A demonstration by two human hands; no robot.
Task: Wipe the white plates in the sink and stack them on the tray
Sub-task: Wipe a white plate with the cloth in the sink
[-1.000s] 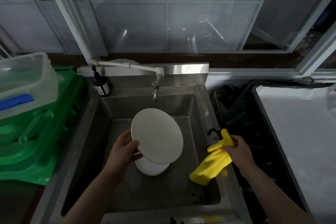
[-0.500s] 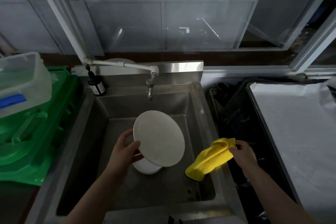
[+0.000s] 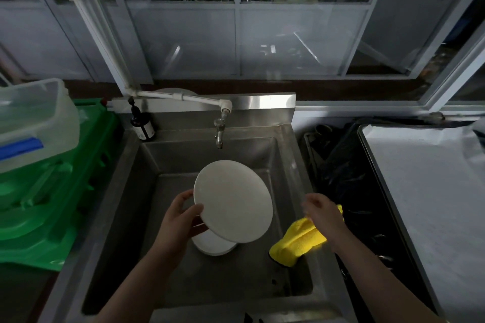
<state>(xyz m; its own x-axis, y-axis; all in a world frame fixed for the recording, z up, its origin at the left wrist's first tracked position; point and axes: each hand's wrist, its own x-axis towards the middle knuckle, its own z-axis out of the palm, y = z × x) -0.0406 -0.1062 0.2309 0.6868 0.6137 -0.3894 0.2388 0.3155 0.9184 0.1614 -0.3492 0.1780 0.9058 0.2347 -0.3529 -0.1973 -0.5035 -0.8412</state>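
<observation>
L hand grips tilted white plate by rim above sink, over more plates. R hand on yellow cloth at sink's right edge; finger state unclear. Tray right.

A round white plate is tilted above another white plate on the sink floor.
</observation>
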